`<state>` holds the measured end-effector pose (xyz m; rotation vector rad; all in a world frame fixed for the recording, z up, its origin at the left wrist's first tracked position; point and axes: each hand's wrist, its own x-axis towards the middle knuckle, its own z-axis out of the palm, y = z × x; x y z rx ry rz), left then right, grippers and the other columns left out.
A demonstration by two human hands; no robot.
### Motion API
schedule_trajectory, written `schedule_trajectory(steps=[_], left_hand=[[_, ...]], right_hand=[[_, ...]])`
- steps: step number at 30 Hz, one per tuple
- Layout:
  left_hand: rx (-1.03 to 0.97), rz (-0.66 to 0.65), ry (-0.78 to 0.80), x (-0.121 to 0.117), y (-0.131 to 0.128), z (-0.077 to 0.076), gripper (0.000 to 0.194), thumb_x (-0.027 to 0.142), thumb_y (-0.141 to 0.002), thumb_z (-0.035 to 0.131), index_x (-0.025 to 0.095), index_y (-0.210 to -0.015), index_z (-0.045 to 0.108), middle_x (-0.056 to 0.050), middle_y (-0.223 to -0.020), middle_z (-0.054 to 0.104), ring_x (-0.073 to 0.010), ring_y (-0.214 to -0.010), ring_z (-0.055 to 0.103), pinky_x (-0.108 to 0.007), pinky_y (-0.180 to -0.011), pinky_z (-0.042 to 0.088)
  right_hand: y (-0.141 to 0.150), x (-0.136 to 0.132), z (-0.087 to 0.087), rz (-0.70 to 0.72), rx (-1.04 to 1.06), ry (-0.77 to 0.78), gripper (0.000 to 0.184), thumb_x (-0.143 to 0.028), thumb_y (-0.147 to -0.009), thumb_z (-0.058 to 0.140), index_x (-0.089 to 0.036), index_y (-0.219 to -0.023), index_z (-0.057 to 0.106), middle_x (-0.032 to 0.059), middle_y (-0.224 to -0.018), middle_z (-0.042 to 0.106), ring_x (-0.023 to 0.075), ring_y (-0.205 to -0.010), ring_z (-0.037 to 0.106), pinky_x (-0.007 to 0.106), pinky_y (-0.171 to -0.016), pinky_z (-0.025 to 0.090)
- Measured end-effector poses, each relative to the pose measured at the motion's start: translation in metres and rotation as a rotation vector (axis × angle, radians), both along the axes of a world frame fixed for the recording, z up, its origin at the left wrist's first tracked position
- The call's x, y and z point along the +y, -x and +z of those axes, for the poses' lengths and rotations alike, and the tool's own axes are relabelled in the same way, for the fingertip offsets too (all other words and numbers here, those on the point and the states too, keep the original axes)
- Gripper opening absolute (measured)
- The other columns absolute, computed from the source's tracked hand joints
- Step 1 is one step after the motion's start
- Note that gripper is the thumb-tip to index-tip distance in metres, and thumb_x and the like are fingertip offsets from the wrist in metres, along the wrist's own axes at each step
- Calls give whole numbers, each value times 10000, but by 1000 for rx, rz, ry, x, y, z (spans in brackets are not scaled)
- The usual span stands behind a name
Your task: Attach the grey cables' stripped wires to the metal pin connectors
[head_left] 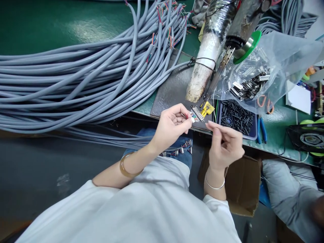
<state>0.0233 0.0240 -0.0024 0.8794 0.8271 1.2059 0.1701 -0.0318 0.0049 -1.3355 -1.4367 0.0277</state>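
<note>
My left hand (pixel 173 123) is closed in a pinch on a cable end, where thin coloured wires (pixel 194 117) show at the fingertips. Those wires meet a multi-pin metal connector (pixel 197 113) at the edge of the dark board. Just right of the connector, my right hand (pixel 224 143) is closed with thumb and forefinger together; anything between them is too small to make out. Beside the connector lies a yellow piece (pixel 208 109). The soldering iron (pixel 222 69) points down toward it from above, its tip close to the connector.
Many grey cables (pixel 101 77) with stripped ends cover the left bench. A wrapped tube (pixel 202 67) overhangs the dark board (pixel 164 98). At right are a solder spool (pixel 249 47), a bag of connectors (pixel 253 84), a bin of black sleeves (pixel 236 118) and blue-handled pliers (pixel 262 130). Another person (pixel 298 192) sits there.
</note>
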Motion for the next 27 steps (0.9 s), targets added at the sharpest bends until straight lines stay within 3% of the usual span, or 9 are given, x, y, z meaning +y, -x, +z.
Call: schedule_trajectory(steps=[2, 5, 14, 21, 27], left_hand=[[10, 1, -11, 1, -1, 0, 176, 111, -678, 729, 160, -694, 561, 31, -683, 615, -35, -445, 536, -133, -401, 435], [40, 33, -41, 3, -5, 0, 175, 104, -669, 716, 163, -698, 553, 43, -694, 605, -28, -460, 526, -132, -425, 438], [82, 135, -120, 5, -14, 7, 155, 91, -695, 675, 171, -701, 543, 57, -637, 565, -35, -462, 498, -152, -444, 406], [99, 141, -131, 6, -13, 11, 154, 96, -711, 674, 172, -714, 540, 59, -636, 571, -30, -464, 503, -144, -456, 409], [97, 117, -84, 5, -11, 6, 149, 108, -697, 679, 171, -711, 546, 55, -644, 576, -34, -478, 513, -149, -465, 424]], right_hand=[[3, 4, -4, 44, -126, 7, 155, -110, -878, 691, -227, -975, 656, 25, -998, 806, 187, -896, 793, 303, -766, 660], [5, 13, -7, 106, -231, 1, 144, -104, -882, 669, -231, -942, 634, 45, -1081, 792, 183, -957, 780, 321, -817, 662], [3, 24, -7, 162, -88, 43, 143, -120, -875, 663, -240, -903, 590, 45, -1126, 773, 177, -939, 770, 331, -794, 662], [6, 25, 3, 147, -106, 47, 156, -93, -848, 697, -234, -881, 639, 34, -1080, 776, 187, -951, 767, 335, -789, 657], [4, 23, 2, 166, -141, 58, 168, -79, -844, 686, -228, -878, 618, 49, -1081, 780, 180, -952, 767, 322, -802, 647]])
